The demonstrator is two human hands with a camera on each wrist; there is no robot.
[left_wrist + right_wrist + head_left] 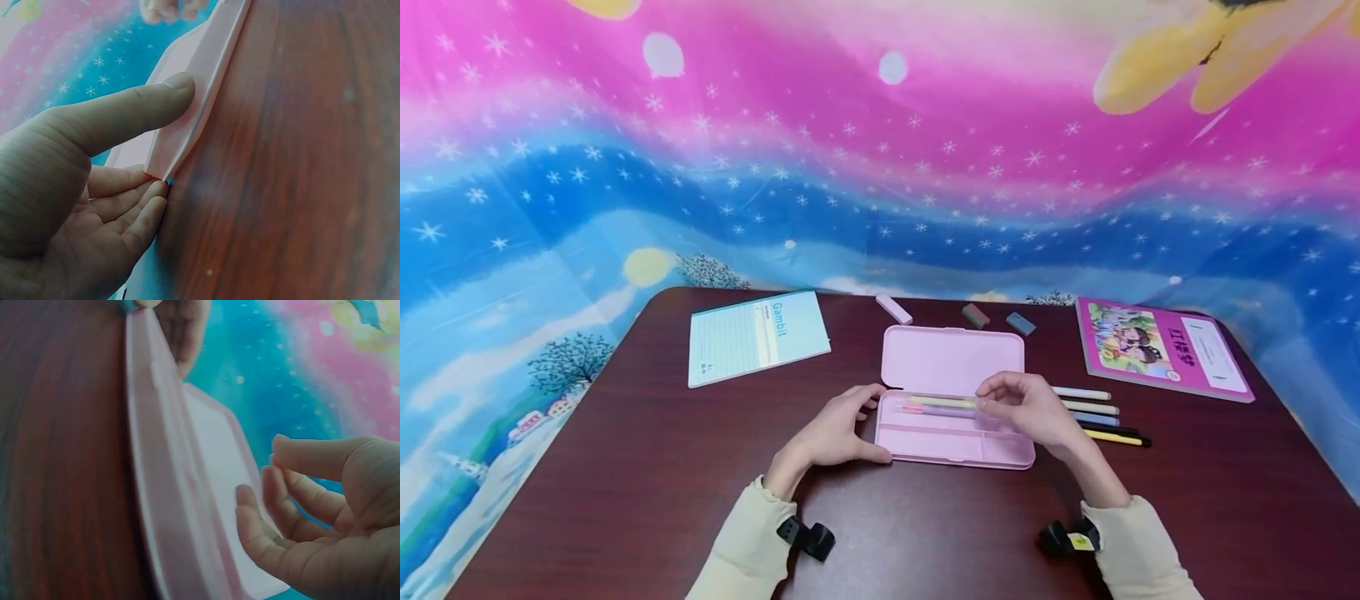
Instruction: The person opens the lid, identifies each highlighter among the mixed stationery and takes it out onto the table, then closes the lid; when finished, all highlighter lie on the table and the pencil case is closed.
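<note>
A pink pencil case (925,440) lies with its lid (953,358) folded back on the table. Several slim pens (938,403) rest in its long rear compartment; the front compartments hold nothing visible. My left hand (829,429) grips the case's left end, with the thumb (134,115) against the front wall and the other fingers round the end. Over the right half of the case hovers my right hand (1030,410), its fingers (306,512) loosely bent. Nothing shows between them in the right wrist view. This hand hides part of the pens in the head view.
Several pens and markers (1093,408) lie right of the case, partly behind my right wrist. Beyond the lid are a pink eraser (894,309) and two darker ones (976,315). A pale notebook (758,337) lies back left, a magenta book (1165,348) back right.
</note>
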